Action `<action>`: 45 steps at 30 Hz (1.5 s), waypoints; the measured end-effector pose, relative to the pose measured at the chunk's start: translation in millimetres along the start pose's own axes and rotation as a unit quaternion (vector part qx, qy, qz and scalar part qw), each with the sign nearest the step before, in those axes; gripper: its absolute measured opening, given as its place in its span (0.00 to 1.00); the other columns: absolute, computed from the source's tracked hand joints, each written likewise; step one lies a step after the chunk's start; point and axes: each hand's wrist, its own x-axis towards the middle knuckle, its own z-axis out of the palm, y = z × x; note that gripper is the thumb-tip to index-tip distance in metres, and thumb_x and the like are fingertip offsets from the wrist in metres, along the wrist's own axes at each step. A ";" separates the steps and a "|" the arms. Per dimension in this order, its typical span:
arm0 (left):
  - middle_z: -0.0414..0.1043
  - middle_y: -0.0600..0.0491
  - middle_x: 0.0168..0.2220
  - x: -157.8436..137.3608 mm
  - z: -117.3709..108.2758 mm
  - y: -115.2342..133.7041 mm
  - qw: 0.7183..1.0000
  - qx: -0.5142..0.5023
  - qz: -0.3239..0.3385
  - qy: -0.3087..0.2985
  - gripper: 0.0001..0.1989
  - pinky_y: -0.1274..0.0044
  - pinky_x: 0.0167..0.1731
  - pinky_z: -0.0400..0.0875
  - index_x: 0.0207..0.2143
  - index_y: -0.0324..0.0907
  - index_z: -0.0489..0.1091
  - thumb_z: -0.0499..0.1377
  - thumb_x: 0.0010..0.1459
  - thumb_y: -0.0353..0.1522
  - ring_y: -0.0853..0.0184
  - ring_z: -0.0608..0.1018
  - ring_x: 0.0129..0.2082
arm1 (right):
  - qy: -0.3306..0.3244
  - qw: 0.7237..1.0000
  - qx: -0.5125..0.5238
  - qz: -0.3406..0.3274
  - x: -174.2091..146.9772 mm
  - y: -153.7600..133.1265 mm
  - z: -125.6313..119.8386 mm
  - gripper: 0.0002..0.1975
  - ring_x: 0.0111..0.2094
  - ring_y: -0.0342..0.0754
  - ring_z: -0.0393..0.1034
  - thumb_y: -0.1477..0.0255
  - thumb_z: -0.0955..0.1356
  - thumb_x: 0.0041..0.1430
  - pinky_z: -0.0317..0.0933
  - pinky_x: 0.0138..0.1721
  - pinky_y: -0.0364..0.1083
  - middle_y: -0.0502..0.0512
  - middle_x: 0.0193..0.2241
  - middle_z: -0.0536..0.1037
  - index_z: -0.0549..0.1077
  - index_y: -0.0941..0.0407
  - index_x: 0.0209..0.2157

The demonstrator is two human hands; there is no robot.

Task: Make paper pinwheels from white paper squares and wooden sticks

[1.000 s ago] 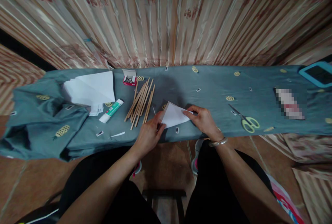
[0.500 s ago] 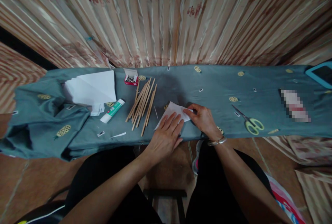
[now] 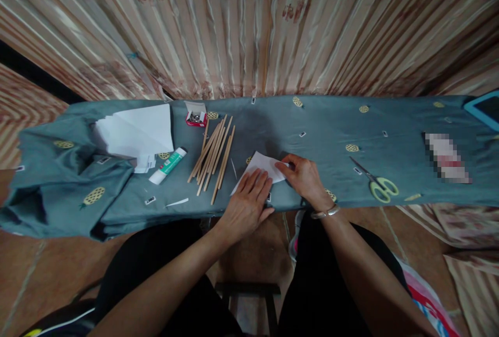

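Note:
A small sheet of white paper (image 3: pixel 260 163) lies near the front edge of the cloth-covered table, in front of me. Flat on its lower part rests my left hand (image 3: pixel 249 199), fingers stretched out and pressing it down. The right corner of the sheet is pinched between the thumb and fingers of my right hand (image 3: pixel 306 178), which wears a metal bracelet. Just left of the sheet lies a loose bundle of thin wooden sticks (image 3: pixel 214 155). Part of the sheet is hidden under my left hand.
To the left are a stack of white paper (image 3: pixel 140 129), a glue stick (image 3: pixel 167 166), an open red box of small metal pieces (image 3: pixel 195 117) and a paper strip (image 3: pixel 177 203). Scissors (image 3: pixel 380 186), a blurred-out item (image 3: pixel 448 157) and a blue-framed device (image 3: pixel 485 111) lie right. A curtain (image 3: pixel 249 30) hangs behind.
My left hand has slid very slightly down and left on the paper. My right hand keeps its pinch on the corner. The view has shifted a little.

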 end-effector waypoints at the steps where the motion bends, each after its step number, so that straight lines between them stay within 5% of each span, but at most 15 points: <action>1: 0.58 0.35 0.66 -0.1 0.3 -0.1 1.000 -0.001 -0.002 0.000 0.32 0.56 0.66 0.55 0.65 0.34 0.54 0.56 0.65 0.42 0.49 0.58 0.68 | 0.003 1.000 -0.001 -0.002 -0.3 -0.1 0.2 0.15 0.22 0.45 0.65 0.61 0.65 0.62 0.56 0.29 0.44 0.51 0.21 0.75 0.78 0.55 0.31; 45: 0.56 0.36 0.67 -0.7 2.0 0.8 0.999 0.018 -0.011 -0.037 0.34 0.57 0.66 0.53 0.65 0.32 0.54 0.55 0.65 0.44 0.48 0.57 0.69 | 0.025 0.997 -0.054 -0.054 -4.9 -1.5 4.6 0.10 0.29 0.49 0.72 0.67 0.65 0.63 0.58 0.33 0.45 0.55 0.28 0.79 0.76 0.56 0.31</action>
